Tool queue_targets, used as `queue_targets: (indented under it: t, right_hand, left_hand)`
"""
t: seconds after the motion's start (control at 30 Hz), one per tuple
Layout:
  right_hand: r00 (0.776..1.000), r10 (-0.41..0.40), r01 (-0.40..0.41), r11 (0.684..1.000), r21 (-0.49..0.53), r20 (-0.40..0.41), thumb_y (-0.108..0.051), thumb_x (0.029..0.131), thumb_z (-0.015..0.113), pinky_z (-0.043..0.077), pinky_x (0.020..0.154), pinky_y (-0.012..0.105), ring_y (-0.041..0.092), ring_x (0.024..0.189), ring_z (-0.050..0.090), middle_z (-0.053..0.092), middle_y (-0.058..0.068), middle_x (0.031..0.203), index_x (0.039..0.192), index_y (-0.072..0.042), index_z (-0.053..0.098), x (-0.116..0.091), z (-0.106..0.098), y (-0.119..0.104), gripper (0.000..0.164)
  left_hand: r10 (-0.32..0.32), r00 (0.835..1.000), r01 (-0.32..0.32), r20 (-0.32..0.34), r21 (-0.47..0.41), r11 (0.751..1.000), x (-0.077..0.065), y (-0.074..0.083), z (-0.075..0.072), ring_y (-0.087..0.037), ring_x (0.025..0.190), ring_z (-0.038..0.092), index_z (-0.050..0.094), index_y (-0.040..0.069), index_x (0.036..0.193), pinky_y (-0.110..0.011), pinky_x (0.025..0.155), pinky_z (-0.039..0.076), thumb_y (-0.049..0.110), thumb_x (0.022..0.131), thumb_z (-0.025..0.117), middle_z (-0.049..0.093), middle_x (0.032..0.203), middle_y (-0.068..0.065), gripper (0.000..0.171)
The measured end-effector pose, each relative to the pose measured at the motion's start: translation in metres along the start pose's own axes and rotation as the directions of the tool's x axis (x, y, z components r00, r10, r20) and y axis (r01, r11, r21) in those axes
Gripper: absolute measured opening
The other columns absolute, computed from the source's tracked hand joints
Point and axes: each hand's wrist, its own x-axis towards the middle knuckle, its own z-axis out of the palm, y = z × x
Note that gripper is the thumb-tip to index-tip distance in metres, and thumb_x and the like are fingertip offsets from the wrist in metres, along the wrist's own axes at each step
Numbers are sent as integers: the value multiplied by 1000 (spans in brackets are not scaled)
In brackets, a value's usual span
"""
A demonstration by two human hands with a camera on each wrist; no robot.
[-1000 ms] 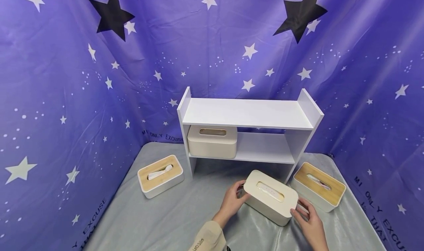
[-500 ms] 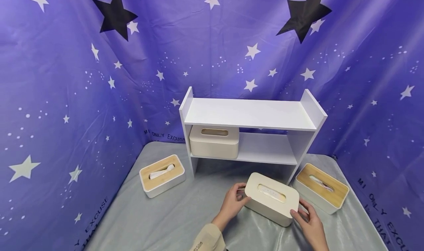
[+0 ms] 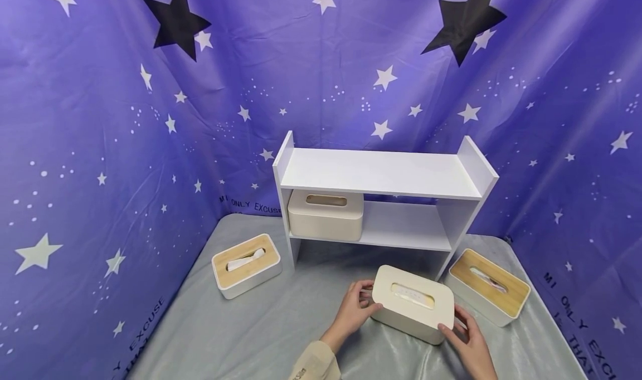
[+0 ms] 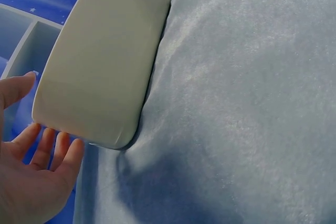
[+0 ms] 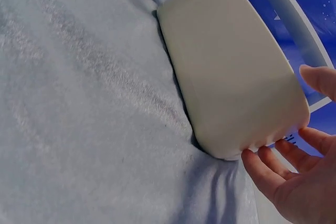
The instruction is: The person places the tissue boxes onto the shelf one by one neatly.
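Observation:
A cream tissue box (image 3: pixel 411 320) stands on the grey cloth in front of the white shelf, slightly skewed to it. Through the oval slot in its lid, a pack of tissues (image 3: pixel 412 296) shows. My left hand (image 3: pixel 349 311) is at the box's left end, fingers spread and nearly straight, fingertips against the end wall. At the opposite end my right hand (image 3: pixel 469 341) touches the wall with extended fingers. Both thumbs lie near the lid's edge in the head view. Each wrist view shows the box's long front side (image 4: pixel 105 56), with fingertips at its near end.
A two-tier white shelf (image 3: pixel 371 171) stands behind; another cream tissue box (image 3: pixel 326 224) occupies the left of its lower board. Bamboo-topped tissue boxes sit on the cloth: one left (image 3: pixel 248 282), one right (image 3: pixel 476 302), close to my right hand. Starry purple curtains (image 3: pixel 321 90) surround the table.
The cream box under my hands has turned slightly, more in line with the shelf, and shifted a little toward me. Both hands stay at its ends. The head view has drifted slightly.

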Motion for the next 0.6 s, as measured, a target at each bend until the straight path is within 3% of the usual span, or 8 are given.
queue_targets:
  t: [0.23,0.6]
  right_hand:
    - [998,24,-24,1000,2,54,-35,94,70,42,78,0,46,138,41,27,31,157,155,3,21,-2,-3,4,87]
    - [993,35,-46,995,93,115,-24,91,73,48,83,5,49,142,31,12,30,162,157,3,11,-4,-3,8,94]
  left_hand:
    - [-2,1000,2,8,-37,999,1,-3,3,-37,123,57,52,2,136,-45,101,54,13,86,77,50,133,-17,57]
    - [13,1000,-13,5,-33,999,0,-6,6,-38,124,57,50,1,137,-47,99,55,8,84,78,51,135,-16,60]
